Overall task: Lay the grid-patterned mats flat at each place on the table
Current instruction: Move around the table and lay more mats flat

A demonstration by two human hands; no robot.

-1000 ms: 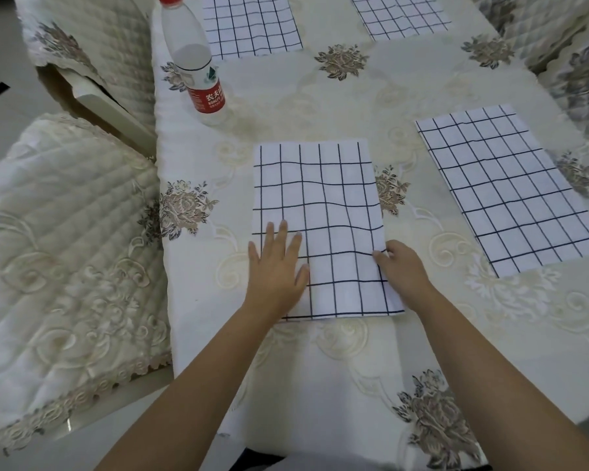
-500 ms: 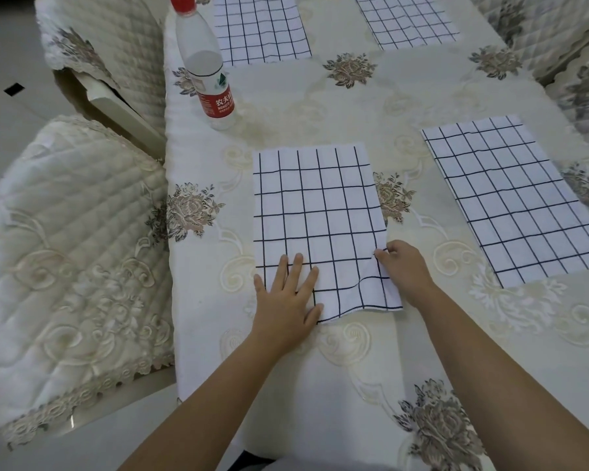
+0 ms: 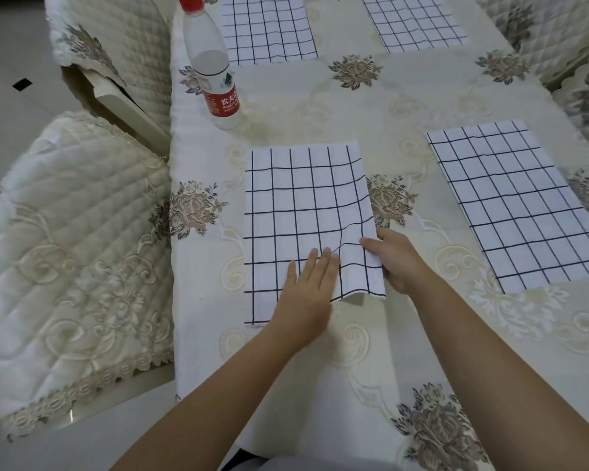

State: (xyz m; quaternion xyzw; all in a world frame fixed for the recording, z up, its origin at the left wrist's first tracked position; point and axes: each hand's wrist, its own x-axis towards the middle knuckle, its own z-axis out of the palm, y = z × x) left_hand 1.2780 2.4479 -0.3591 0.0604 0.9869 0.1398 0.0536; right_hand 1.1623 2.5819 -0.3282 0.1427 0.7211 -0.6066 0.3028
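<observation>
A white mat with a black grid [image 3: 303,205] lies on the cream embroidered tablecloth [image 3: 371,351] in front of me. Its near right corner is lifted off the cloth and wrinkled. My left hand [image 3: 306,294] lies flat, fingers straight, on the mat's near edge. My right hand [image 3: 393,260] pinches the mat's raised right edge near that corner. A second grid mat [image 3: 514,202] lies flat to the right. Two more grid mats [image 3: 269,27] [image 3: 412,20] lie at the far end of the table.
A clear water bottle with a red cap and red label [image 3: 213,66] stands near the table's left edge, behind the near mat. Quilted cream chairs stand at the left [image 3: 65,249], far left [image 3: 116,39] and right [image 3: 565,39].
My left hand slid right along the mat's near edge. My right hand lifted the mat's near right corner, which now stands off the cloth with a wrinkle.
</observation>
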